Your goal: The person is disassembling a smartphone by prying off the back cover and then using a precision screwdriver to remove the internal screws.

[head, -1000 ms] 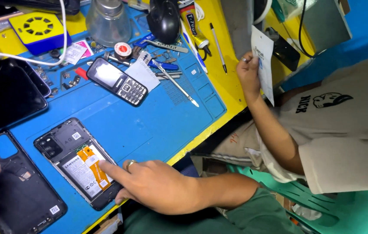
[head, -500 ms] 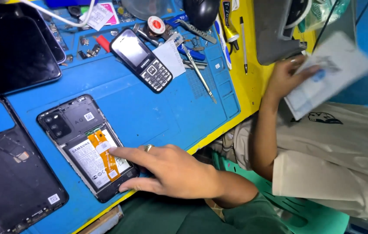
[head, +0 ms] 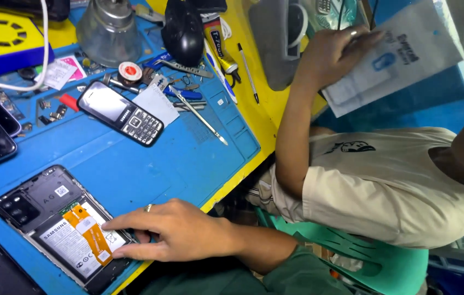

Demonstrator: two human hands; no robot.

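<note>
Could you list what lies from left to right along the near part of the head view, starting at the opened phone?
Opened phone with its back off → orange flex strip on its battery → right hand, fingers on the phone's edge → green plastic chair.

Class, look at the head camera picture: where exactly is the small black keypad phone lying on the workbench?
The keypad phone lies face up on the blue mat, upper left of the head view, just left of the tweezers and above the opened smartphone that the right hand touches.
</note>
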